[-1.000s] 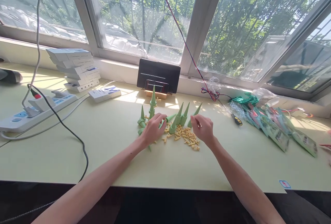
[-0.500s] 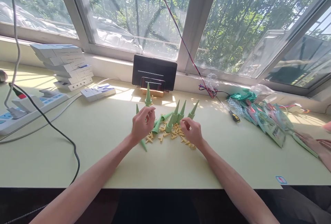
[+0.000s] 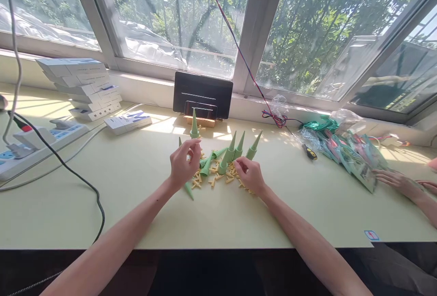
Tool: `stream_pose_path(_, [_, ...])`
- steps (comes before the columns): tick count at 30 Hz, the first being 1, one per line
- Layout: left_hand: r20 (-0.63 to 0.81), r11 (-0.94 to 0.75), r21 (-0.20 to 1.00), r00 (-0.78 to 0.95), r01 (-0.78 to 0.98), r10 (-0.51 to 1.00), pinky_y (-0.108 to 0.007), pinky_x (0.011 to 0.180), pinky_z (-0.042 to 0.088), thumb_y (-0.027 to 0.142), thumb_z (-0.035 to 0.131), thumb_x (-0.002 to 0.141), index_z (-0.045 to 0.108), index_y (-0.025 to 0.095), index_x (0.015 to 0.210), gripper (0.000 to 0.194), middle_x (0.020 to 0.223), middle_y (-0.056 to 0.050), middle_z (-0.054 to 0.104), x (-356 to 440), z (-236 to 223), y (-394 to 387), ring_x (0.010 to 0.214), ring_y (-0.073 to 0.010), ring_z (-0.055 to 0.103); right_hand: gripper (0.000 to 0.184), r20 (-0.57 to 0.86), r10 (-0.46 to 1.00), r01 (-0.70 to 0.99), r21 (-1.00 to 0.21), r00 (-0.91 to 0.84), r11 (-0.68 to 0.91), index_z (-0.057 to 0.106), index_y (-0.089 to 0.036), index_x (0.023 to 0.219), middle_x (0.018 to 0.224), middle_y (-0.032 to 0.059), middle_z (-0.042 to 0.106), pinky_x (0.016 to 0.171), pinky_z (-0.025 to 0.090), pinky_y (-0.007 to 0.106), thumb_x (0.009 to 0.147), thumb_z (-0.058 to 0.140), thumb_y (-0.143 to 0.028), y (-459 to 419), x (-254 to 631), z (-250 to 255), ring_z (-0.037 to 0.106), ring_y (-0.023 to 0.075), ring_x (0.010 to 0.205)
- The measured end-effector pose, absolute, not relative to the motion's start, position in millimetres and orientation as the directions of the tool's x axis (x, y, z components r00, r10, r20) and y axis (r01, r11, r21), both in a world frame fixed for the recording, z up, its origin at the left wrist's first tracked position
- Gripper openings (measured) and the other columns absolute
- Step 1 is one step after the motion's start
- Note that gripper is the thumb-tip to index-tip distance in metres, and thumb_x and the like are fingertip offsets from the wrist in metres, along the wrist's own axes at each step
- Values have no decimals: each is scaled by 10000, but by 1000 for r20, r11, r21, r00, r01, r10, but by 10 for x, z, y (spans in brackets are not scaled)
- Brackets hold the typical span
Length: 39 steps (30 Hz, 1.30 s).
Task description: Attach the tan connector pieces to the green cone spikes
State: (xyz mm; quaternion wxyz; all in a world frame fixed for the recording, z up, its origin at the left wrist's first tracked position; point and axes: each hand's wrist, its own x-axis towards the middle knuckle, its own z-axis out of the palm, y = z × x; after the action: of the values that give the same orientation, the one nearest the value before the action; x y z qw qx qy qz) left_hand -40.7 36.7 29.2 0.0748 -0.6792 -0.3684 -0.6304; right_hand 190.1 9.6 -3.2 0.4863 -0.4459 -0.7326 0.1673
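Observation:
My left hand (image 3: 184, 161) is closed in a pinch beside several green plastic cone spikes. A standing spike (image 3: 194, 125) rises just behind its fingertips, and another spike (image 3: 189, 191) lies under the wrist. My right hand (image 3: 251, 174) is also pinched, low over the right side of a heap of small yellow T-shaped pieces (image 3: 218, 178). Whatever either set of fingers holds is too small or hidden. Between the hands, a few spikes (image 3: 231, 146) stand point up and some lie on their sides (image 3: 206, 165). One more upright spike (image 3: 253, 145) stands behind my right hand.
A tablet (image 3: 203, 91) and a phone (image 3: 200, 109) lean on a wooden stand at the back. White boxes (image 3: 92, 89) are stacked left, near a power strip (image 3: 64, 139) and cables. Right are a yellow-black cutter (image 3: 310, 152), plastic bags (image 3: 351, 159) and another person's hand (image 3: 396, 181).
My right hand has shifted slightly left over the yellow pieces. My left hand stays pinched, moving a little left and down. The other person's hand has reached toward the bags.

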Motion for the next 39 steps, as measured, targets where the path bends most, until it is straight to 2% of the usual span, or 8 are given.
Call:
stream_pose_path(3, [904, -744, 339, 19, 576, 427, -218, 565, 508, 155, 577, 897, 630, 180, 958, 86, 714, 8, 666, -375, 258, 358, 580, -104, 581, 236, 559, 818, 486, -682, -137, 547, 572, -201, 749, 555, -39, 459, 501, 339, 246, 939, 511, -328, 92, 1892, -39, 378, 110, 488])
stream_pose_path(6, [864, -779, 265, 219, 568, 453, -303, 698, 532, 197, 622, 873, 622, 192, 915, 43, 753, -23, 664, -317, 209, 333, 767, -182, 597, 214, 546, 826, 473, -695, -143, 541, 580, -198, 779, 556, -44, 456, 501, 342, 246, 937, 515, -327, 85, 1884, -32, 382, 110, 487])
stream_pose_path(11, [734, -791, 295, 403, 536, 547, -372, 806, 537, 240, 642, 867, 601, 185, 987, 138, 853, -68, 661, -229, 114, 294, 976, -254, 583, 179, 521, 842, 457, -721, -139, 521, 592, -196, 850, 568, -48, 461, 509, 359, 248, 936, 519, -336, 64, 1859, -11, 395, 114, 495])
stream_pose_path(18, [656, -748, 348, 424, 565, 625, -422, 878, 532, 298, 665, 875, 592, 188, 966, 161, 908, -85, 650, -227, 35, 305, 1088, -282, 571, 174, 539, 839, 477, -718, -81, 507, 598, -194, 864, 638, -20, 556, 510, 391, 248, 933, 517, -333, 68, 1849, 2, 464, 117, 507])
stream_pose_path(22, [661, -781, 308, 468, 544, 587, -452, 923, 503, 252, 664, 873, 582, 204, 861, 96, 856, -56, 669, -218, 29, 308, 1108, -283, 557, 155, 601, 800, 514, -687, 5, 513, 611, -187, 897, 733, 2, 607, 506, 418, 245, 928, 524, -312, 76, 1864, 9, 496, 106, 502])
stream_pose_path(26, [684, -802, 282, 476, 527, 553, -460, 931, 490, 237, 679, 865, 543, 200, 749, 182, 875, -55, 679, -202, 36, 303, 1081, -275, 556, 166, 673, 726, 541, -666, 138, 514, 614, -182, 937, 791, 15, 628, 509, 437, 241, 940, 527, -324, 89, 1901, 12, 519, 101, 512])
stream_pose_path(33, [724, -824, 299, 448, 482, 525, -450, 904, 509, 218, 659, 882, 545, 193, 709, 209, 864, -60, 677, -190, 52, 290, 1061, -263, 556, 383, 772, 536, 672, -599, 341, 436, 489, -198, 641, 526, -35, 490, 492, 356, 241, 982, 458, -372, 170, 2084, 50, 418, 103, 459])
stream_pose_path(39, [748, -828, 292, 426, 479, 510, -440, 871, 527, 214, 635, 894, 565, 191, 701, 207, 851, -68, 679, -186, 72, 284, 1030, -256, 557, 421, 707, 574, 650, -670, 412, 359, 425, -223, 638, 498, -34, 466, 488, 336, 267, 1006, 361, -417, 241, 2195, 60, 406, 121, 423])
